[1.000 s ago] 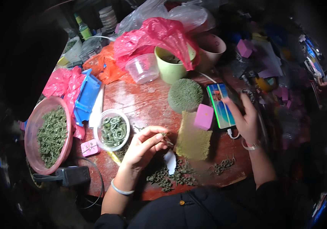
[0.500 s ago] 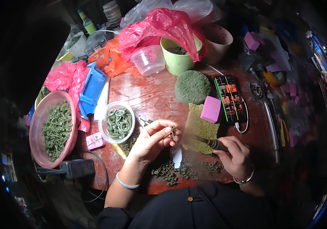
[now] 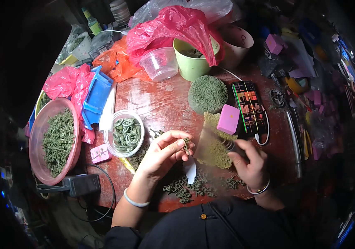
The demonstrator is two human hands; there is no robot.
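Observation:
My left hand pinches a small dark-green openwork piece between thumb and fingertips. To its right, my right hand is closed round a dark, cylindrical hand tool, blurred, pointing toward the left hand; its tip cannot be made out. Behind the tool lies a rough yellow-green slab with a pink block on its upper corner. Several loose dark-green pieces are heaped on the table below my hands, beside a white pointed strip.
On the left are a clear tub of green rings, a pink bowl of green pieces, a pink tin and a black box with a cable. A green round block, phone and green pot stand farther back.
My right hand has moved slightly up and left with the tool, its fingers now more blurred. My left hand still holds the small piece in nearly the same place.

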